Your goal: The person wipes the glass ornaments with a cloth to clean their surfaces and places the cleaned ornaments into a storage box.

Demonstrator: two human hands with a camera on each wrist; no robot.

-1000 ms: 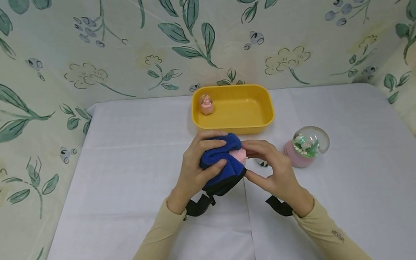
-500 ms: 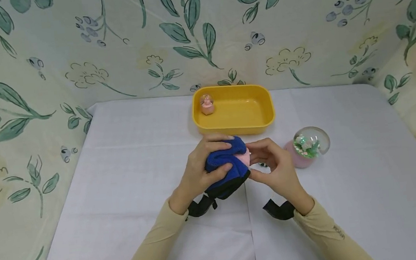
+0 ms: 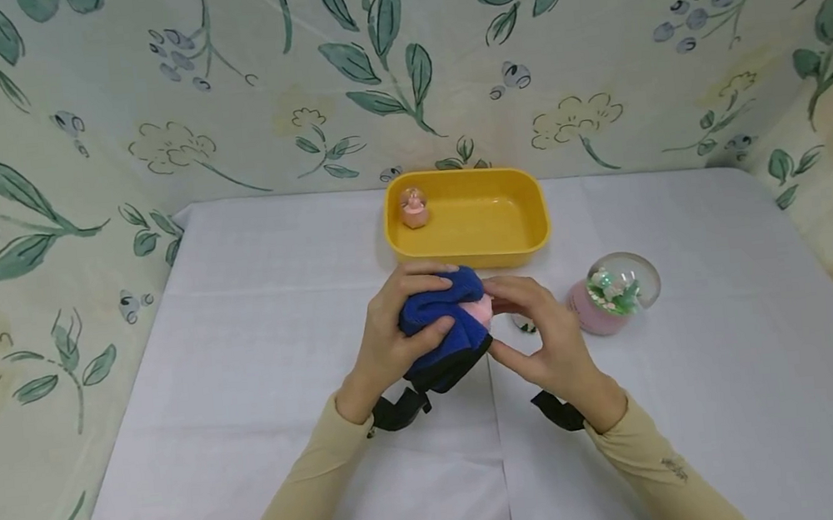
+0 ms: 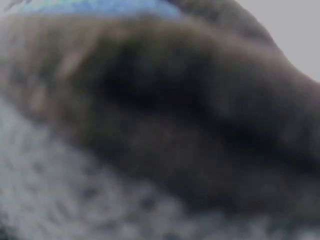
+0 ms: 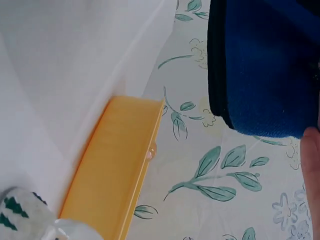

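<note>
In the head view my left hand (image 3: 400,320) grips a blue cloth (image 3: 443,345) with a black border. The cloth is folded round a rounded pink object (image 3: 477,311); most of that object is covered, so its kind does not show. From the other side my right hand (image 3: 548,335) holds the pink object's exposed end, thumb low and fingers above. Both hands are over the table, just in front of the yellow tray. The cloth (image 5: 270,70) and one fingertip (image 5: 311,155) appear in the right wrist view. The left wrist view is dark and blurred.
A yellow tray (image 3: 471,248) at the back holds a small pink snow globe (image 3: 414,210) in its left end. Right of my hands stands a larger snow globe (image 3: 602,309) on a pink base. Another small globe (image 3: 524,323) is partly hidden behind my right hand.
Both hands shifted slightly right and nearer with the cloth and pink object half a second ago, then came back left. The tray and globes have stayed put.
</note>
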